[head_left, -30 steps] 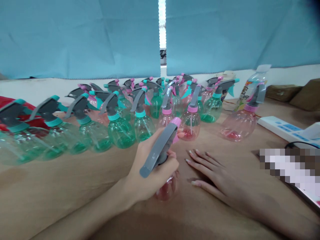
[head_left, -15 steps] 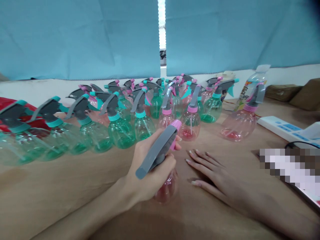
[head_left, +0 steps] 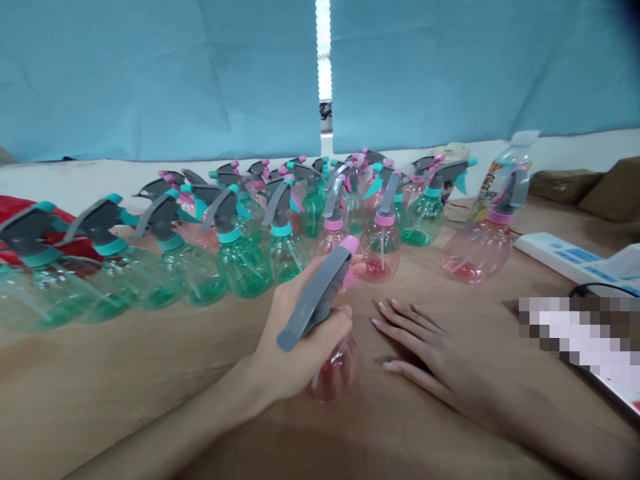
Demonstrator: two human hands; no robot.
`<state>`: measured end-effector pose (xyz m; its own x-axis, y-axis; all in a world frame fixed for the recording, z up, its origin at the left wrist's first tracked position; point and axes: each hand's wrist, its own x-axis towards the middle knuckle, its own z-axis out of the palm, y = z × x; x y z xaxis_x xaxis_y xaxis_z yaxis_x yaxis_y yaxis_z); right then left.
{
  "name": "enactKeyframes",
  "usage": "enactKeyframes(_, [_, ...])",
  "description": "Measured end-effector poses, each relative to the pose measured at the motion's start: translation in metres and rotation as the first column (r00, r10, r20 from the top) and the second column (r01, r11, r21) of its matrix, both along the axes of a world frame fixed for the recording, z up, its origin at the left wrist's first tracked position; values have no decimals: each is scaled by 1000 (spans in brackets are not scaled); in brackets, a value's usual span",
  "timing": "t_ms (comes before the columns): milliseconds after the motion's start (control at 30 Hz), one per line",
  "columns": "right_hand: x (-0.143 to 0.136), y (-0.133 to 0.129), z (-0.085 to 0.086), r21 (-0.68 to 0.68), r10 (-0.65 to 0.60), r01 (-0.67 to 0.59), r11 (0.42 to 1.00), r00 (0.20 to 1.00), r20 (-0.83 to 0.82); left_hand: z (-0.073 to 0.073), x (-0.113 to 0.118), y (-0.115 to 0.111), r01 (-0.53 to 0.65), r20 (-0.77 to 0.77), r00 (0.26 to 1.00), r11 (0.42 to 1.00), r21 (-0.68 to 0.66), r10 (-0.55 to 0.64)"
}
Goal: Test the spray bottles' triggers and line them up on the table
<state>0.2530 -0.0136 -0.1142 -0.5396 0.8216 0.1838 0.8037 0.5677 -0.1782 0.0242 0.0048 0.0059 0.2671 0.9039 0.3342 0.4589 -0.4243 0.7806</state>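
My left hand (head_left: 300,327) is wrapped round the neck of a pink spray bottle (head_left: 333,373) with a grey trigger head and pink nozzle. The nozzle points away from me, and the hand hides the collar. Flat on the brown table (head_left: 165,393), to the right of that bottle, lies my right hand (head_left: 430,340), fingers spread and holding nothing. Just beyond stand a pink-collared spray bottle (head_left: 381,257) and a green spray bottle (head_left: 245,263).
Several green and pink spray bottles spread across the table's far side. At the right are another pink spray bottle (head_left: 480,247), a labelled clear plastic bottle (head_left: 505,173), a white power strip (head_left: 565,263) and a pixelated area. Blue cloth (head_left: 165,73) hangs behind.
The trigger head of the held spray bottle has turned slightly and its nozzle sits a little further left. My right hand has stayed put.
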Motion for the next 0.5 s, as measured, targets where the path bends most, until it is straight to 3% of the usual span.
enactKeyframes(200, [0, 1, -1, 12, 2, -2, 1000, 1000, 22, 0, 1, 1, 120, 99, 989, 991, -66, -113])
enactKeyframes(367, [-1, 1, -2, 15, 0, 0, 1000, 1000, -9, -4, 2, 1, 96, 140, 987, 990, -104, -81])
enactKeyframes(500, [0, 0, -3, 14, 3, -3, 1000, 999, -41, -7, 1, 1, 71, 81, 995, 992, -101, -63])
